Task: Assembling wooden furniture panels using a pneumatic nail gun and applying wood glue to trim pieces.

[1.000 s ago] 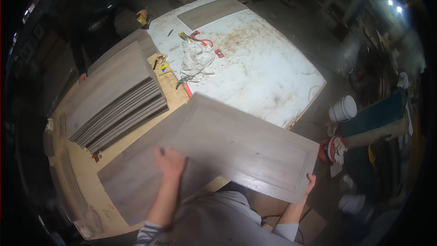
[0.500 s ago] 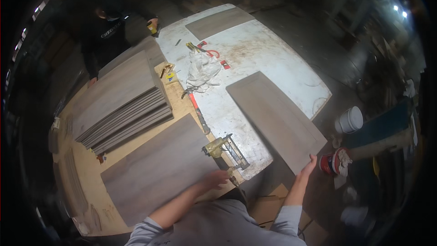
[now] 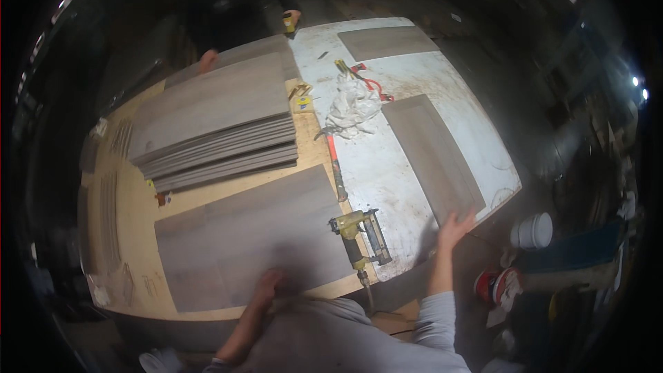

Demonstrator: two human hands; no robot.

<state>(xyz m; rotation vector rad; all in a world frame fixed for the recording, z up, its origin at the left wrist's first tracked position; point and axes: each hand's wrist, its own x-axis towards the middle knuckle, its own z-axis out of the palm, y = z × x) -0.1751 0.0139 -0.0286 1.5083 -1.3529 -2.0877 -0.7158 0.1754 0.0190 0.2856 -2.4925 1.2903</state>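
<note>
At right, the narrow panel (image 3: 434,154) has been lowered, carrying seemingly done; right hand (image 3: 454,231) spread at its edge, left hand (image 3: 268,286) blurred, hold unclear

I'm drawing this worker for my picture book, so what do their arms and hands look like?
The left hand and right hand look bare, with no gloves. A light grey sleeve covers part of the right arm, leaving the wrist uncovered. It looks plain and loosely wrinkled. The left hand is too blurry to see small details.
</note>
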